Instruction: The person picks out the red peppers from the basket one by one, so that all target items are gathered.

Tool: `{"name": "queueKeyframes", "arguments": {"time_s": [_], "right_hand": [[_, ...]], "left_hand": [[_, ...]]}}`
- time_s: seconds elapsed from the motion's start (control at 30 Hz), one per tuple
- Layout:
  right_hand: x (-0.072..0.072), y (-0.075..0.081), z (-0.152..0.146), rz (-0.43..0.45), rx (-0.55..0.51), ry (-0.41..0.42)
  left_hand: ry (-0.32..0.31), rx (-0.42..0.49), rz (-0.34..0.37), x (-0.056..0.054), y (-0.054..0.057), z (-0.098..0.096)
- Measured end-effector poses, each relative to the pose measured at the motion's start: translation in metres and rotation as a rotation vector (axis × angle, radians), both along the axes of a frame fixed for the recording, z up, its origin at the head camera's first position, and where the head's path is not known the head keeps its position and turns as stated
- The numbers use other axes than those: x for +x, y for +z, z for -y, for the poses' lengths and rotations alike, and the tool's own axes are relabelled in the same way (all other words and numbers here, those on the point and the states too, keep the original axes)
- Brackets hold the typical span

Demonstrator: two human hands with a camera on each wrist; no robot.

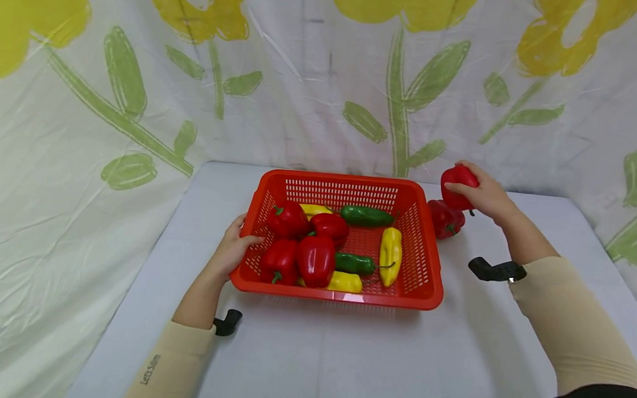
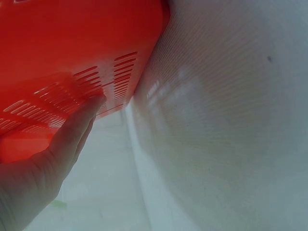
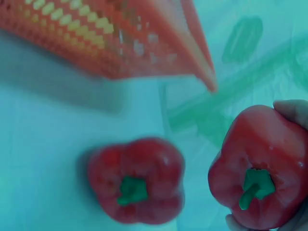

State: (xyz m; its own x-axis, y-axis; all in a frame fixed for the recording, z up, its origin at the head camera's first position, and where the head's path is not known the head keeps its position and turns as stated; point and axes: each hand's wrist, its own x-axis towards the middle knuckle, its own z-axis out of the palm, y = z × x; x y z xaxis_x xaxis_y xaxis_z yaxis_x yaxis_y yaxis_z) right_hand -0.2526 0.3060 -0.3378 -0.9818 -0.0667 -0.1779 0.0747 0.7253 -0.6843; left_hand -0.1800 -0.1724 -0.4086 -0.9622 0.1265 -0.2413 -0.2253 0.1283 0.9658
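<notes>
right of the left fingers [image 1: 251, 240], a basket [image 1: 341, 296] holds peppers [image 1: 316, 262]; within the right fingers [image 1: 463, 189] is one pepper [image 1: 458, 176], another [image 1: 445, 221] below them on the table [image 1: 292, 356].

Smooth plastic basket [image 1: 388, 301], glossy peppers [image 1: 316, 260]

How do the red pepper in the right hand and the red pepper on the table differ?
The held pepper is gripped by the right hand; the table pepper is untouched. The held pepper appears lifted, while the table pepper rests on the table. In the head view, the held pepper looks brighter, the table pepper darker. Both are red, green-stemmed and outside the basket.
</notes>
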Motion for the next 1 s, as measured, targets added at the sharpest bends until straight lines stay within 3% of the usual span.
{"name": "queueKeyframes", "arguments": {"time_s": [0.73, 1.0], "right_hand": [[-0.009, -0.017, -0.050, 0.029, 0.035, -0.114], [-0.013, -0.014, -0.058, 0.023, 0.007, -0.148]], "left_hand": [[0.000, 0.008, 0.002, 0.002, 0.002, -0.001], [-0.001, 0.009, -0.002, 0.003, 0.004, -0.001]]}}
